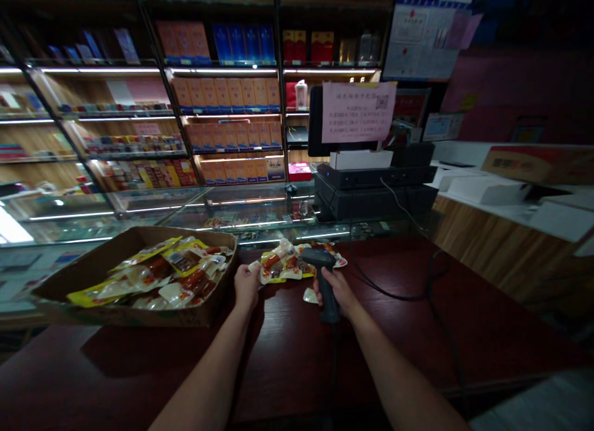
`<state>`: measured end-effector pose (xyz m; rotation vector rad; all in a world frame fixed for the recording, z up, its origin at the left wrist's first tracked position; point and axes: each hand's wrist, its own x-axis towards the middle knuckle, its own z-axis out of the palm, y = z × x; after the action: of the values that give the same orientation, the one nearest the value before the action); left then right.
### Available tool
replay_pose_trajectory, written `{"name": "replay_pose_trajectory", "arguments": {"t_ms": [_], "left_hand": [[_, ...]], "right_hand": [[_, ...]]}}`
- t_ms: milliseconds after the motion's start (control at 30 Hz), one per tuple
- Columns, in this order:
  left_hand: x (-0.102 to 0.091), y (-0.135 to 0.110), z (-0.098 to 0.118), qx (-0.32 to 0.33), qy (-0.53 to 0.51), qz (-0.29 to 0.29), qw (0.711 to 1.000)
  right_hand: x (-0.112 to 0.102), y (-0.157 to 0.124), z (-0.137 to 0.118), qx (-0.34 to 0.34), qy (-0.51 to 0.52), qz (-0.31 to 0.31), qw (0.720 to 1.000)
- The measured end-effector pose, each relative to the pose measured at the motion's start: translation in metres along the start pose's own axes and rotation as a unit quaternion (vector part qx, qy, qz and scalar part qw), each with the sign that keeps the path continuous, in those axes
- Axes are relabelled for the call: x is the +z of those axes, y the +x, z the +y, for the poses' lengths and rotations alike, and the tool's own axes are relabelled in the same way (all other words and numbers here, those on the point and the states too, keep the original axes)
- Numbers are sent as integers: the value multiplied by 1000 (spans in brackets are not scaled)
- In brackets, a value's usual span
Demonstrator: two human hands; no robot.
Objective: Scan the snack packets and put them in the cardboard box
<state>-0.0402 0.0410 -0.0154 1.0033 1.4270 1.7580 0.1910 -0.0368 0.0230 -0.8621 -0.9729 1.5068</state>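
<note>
My right hand [340,290] is wrapped round the handle of a dark barcode scanner [329,298], whose head points left over several snack packets. My left hand [247,286] pinches the left end of a clear and yellow vacuum-sealed snack packet [275,262] with brown food inside. More such packets lie close together under and behind the scanner head. A small pale packet corner [310,296] shows beside my right fingers. To the left, a cardboard box [185,316] holds many similar packets [183,261], heaped and overlapping.
The dark red table [288,369] carries a loose black cable [394,293] on its right. Behind it stands a glass display counter [250,205] with a monitor [316,124] and a black cash drawer [371,199]. Shelves of boxed goods [227,95] line the wall.
</note>
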Motion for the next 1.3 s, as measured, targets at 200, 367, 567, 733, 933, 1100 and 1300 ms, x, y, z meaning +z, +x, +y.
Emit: {"name": "replay_pose_trajectory", "arguments": {"t_ms": [200, 367, 567, 733, 933, 1100, 1300], "left_hand": [[0, -2, 3, 9, 28, 10, 1000], [2, -4, 7, 11, 23, 12, 1000], [4, -5, 7, 8, 27, 13, 1000], [3, -1, 0, 11, 47, 16, 999], [3, -4, -1, 33, 38, 18, 999], [-1, -4, 24, 61, 42, 20, 997], [-40, 15, 73, 119, 61, 79, 988]], "right_hand": [[-1, 2, 4, 9, -29, -1, 1000], [-1, 2, 4, 3, -31, 1, 1000], [-1, 1, 3, -1, -27, -2, 1000], [0, 1, 3, 4, -23, 8, 1000], [0, 2, 5, 1, -26, 13, 1000], [18, 3, 1, 9, -9, 9, 1000], [74, 13, -14, 20, -45, -63, 997]]}}
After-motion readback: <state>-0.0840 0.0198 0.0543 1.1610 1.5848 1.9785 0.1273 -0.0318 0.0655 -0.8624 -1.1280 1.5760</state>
